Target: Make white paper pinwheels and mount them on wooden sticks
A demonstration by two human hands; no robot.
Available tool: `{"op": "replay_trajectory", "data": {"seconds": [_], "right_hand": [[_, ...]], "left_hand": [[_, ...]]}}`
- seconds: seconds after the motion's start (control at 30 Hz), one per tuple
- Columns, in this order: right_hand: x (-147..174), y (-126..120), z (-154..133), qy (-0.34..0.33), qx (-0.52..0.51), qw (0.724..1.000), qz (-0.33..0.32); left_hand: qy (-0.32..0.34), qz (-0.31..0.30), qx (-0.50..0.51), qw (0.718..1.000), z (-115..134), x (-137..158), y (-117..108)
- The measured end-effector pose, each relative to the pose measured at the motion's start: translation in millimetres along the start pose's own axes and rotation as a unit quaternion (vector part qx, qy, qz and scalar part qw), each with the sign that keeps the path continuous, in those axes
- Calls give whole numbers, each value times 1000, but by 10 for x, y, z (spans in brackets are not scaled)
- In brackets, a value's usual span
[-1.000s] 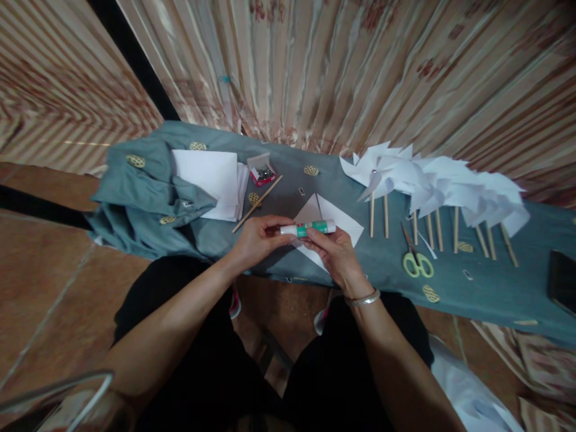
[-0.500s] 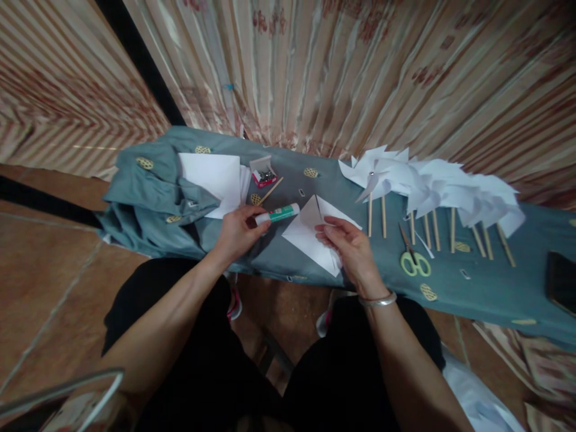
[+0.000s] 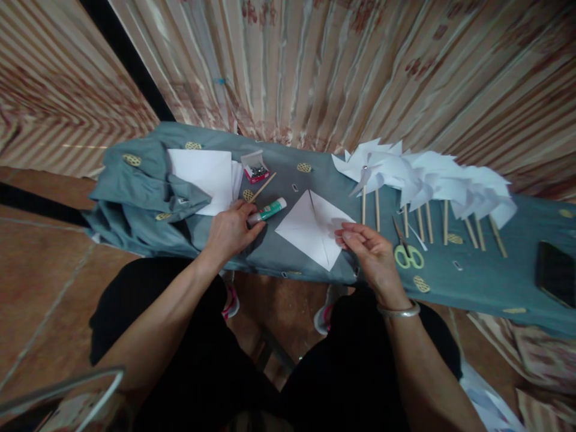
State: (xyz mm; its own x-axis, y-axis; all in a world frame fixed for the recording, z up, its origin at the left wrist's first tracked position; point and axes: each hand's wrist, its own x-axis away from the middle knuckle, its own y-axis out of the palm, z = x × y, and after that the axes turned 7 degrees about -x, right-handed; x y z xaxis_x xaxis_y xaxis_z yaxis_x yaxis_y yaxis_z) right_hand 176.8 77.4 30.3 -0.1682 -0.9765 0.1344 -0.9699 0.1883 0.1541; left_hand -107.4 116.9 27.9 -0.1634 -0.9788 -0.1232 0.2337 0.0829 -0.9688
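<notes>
My left hand [image 3: 231, 235] is closed around the lower end of a green and white glue stick [image 3: 272, 210], which lies low over the cloth with its white end pointing right. Just right of it a white square of paper [image 3: 301, 231] with diagonal cut or crease lines rests flat. At that paper's right edge is my right hand [image 3: 366, 246], thumb and fingertips drawn together; what is between them, if anything, is too small to make out. A silver bangle [image 3: 399, 309] circles the right wrist.
White paper pinwheels [image 3: 432, 174] on wooden sticks lie at the back right. Green-handled scissors [image 3: 408, 256] and a dark phone [image 3: 557, 273] are nearer the right. A stack of white paper [image 3: 202, 180], a small open red box [image 3: 255, 168] and a loose stick [image 3: 263, 186] lie left.
My right hand has moved right, off the middle of the paper to its edge, and the paper now lies flatter. My left hand has lowered the glue stick slightly toward the cloth.
</notes>
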Motion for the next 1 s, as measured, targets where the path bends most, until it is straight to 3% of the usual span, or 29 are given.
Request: {"op": "replay_trajectory", "data": {"seconds": [0.07, 0.17, 0.27, 0.37, 0.5, 0.63, 0.87, 1.0], "right_hand": [[35, -45, 20, -26, 31, 999, -3], [112, -119, 41, -71, 125, 990, -1], [193, -170, 65, -138, 233, 962, -44], [247, -187, 114, -193, 323, 920, -109], [264, -198, 204, -217, 390, 880, -163], [247, -217, 236, -229, 412, 861, -193], [225, -253, 134, -174, 394, 876, -219], [209, -245, 134, -141, 345, 907, -199]], "left_hand": [[22, 29, 5, 999, -10, 20, -6], [133, 86, 62, 985, 62, 83, 33], [270, 69, 95, 956, 279, 182, 134], [342, 23, 99, 934, 536, 253, 250], [345, 16, 100, 933, 718, 235, 351], [351, 29, 94, 931, 735, 193, 407], [359, 47, 106, 926, 727, 173, 434], [340, 44, 137, 929, 745, 140, 401]]}}
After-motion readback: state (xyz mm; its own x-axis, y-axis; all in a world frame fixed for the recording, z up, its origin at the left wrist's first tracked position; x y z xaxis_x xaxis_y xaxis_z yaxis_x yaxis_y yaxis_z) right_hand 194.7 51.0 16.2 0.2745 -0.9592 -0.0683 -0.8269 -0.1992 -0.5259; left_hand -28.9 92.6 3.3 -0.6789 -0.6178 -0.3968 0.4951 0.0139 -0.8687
